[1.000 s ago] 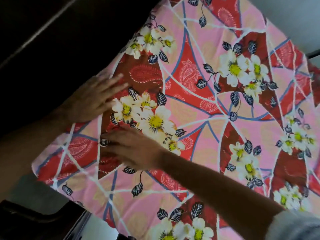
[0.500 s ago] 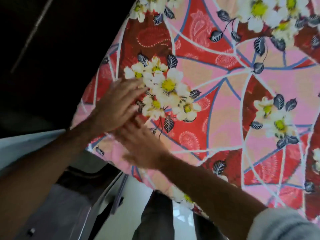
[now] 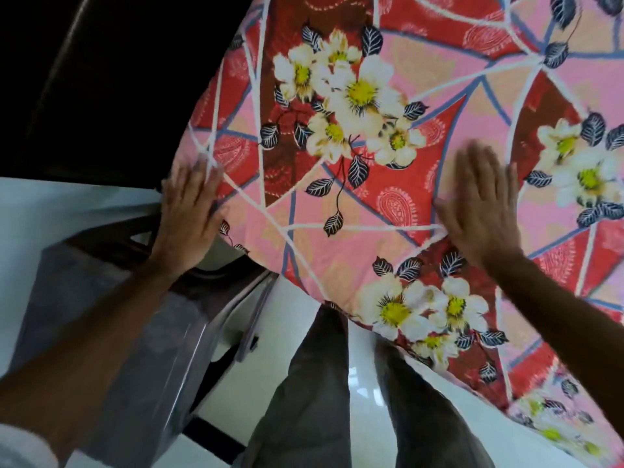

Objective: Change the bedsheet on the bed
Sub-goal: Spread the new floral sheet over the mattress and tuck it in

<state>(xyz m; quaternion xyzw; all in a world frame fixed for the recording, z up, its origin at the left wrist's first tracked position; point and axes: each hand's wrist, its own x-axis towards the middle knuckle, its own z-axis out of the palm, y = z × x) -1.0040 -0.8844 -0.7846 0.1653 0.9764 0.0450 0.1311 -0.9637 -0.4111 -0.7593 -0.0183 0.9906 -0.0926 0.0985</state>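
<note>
A pink and red bedsheet (image 3: 354,211) printed with white flowers and dark leaves lies spread over the bed and fills the upper right of the head view. My left hand (image 3: 189,214) lies flat with straight fingers on the sheet's left corner, at the bed's edge. My right hand (image 3: 479,211) presses flat on the sheet further right, fingers spread and pointing away from me. Neither hand grips the cloth. The mattress under the sheet is hidden.
A grey cabinet or appliance (image 3: 128,332) stands close to the bed's left corner. White glossy floor (image 3: 297,366) shows below, with my trouser legs (image 3: 304,400) against the bed's near edge. The upper left is dark.
My hands were together near the flower cluster; they have slid apart, left to the sheet's corner, right further right. The view has tilted down toward the bed's edge and floor.
</note>
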